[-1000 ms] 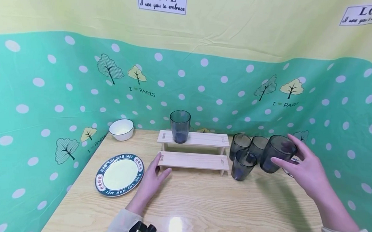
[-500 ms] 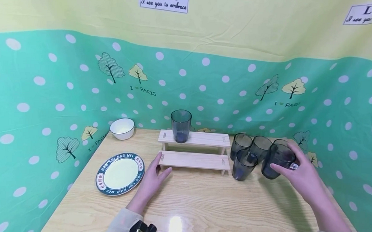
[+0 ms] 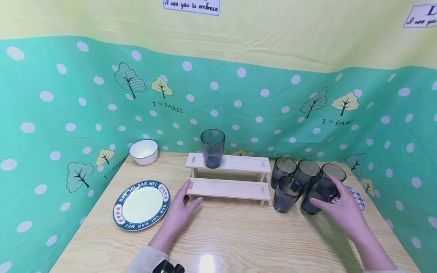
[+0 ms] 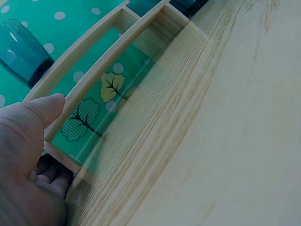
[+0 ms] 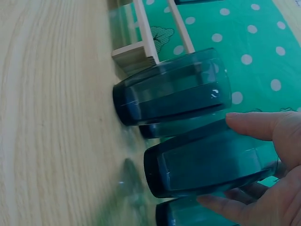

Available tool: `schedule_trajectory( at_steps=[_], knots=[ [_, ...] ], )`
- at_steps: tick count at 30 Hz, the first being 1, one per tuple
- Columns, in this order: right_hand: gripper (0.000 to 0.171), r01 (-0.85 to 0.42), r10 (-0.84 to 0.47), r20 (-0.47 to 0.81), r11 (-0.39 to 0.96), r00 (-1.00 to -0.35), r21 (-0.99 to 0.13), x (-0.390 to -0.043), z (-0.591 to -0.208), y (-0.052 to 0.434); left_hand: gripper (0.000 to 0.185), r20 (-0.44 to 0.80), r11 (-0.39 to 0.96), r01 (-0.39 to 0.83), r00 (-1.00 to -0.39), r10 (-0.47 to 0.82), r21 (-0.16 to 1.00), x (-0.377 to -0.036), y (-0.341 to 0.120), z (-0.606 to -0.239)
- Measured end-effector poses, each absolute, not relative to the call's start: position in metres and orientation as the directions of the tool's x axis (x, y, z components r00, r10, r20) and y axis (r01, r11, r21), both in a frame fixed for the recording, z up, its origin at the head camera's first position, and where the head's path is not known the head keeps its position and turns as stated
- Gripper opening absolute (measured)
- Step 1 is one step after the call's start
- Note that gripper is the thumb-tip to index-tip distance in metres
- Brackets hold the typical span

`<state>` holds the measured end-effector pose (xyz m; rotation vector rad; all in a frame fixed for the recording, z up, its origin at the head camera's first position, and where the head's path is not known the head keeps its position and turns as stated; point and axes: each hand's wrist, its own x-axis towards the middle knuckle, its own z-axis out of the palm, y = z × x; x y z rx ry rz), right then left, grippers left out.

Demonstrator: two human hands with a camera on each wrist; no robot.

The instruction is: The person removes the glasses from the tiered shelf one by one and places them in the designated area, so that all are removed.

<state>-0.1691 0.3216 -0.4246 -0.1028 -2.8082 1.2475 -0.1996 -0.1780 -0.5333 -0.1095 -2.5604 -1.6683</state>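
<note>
Right hand [image 3: 342, 211] grips tumbler [image 3: 318, 195] | left hand [image 3: 177, 213] flat, touching rack [image 3: 226, 189] | plate [image 3: 141, 205]: "HAO WEI"

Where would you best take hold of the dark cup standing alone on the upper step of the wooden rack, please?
Probably round the upper wall of the cup, from the front or above: it stands upright, mouth up, alone on the wooden rack, with the backdrop close behind.

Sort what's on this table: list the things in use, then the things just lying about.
In use:
right hand, holding a dark cup
left hand, touching the wooden rack
cup on the rack
four other cups

Lying about:
plate
white bowl
checked coaster
</note>
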Motion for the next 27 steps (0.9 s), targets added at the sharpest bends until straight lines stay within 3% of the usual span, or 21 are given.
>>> schedule_trajectory(
  at_steps=[19,27],
  knots=[
    [0.117,0.084,0.102,-0.021,0.653,-0.995,-0.753,-0.181,-0.445,0.322,0.094,0.11,0.413,0.105,-0.994,0.012,0.905,-0.2,-0.177,-0.534],
    [0.115,0.03,0.07,0.022,0.666,-0.997,-0.745,-0.184,-0.447,0.32,0.093,0.118,0.409,0.113,-0.993,0.012,0.906,-0.199,-0.177,-0.534]
  ],
)
